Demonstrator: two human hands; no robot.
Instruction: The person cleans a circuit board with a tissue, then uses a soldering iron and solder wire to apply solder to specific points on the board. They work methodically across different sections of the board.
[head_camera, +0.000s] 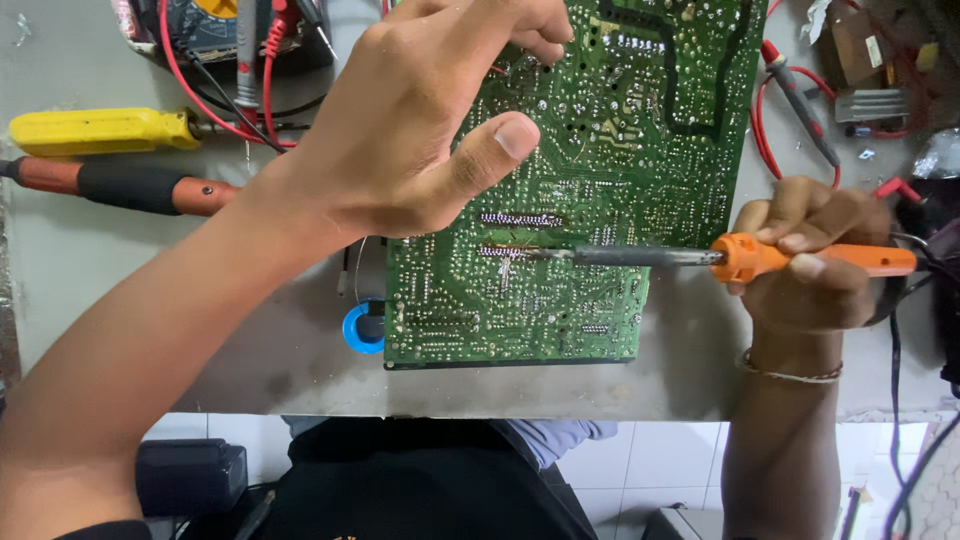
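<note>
Flat on the grey desk (90, 250) lies the green printed circuit board (620, 150), solder side up, its near edge close to the desk's front rim. The right hand (810, 265) grips an orange-handled soldering iron (800, 260), tip touching the board's middle. The left hand (420, 120) hovers over it, fingers loosely curled, holding nothing visible. A yellow-handled tool (100, 130) lies well left.
</note>
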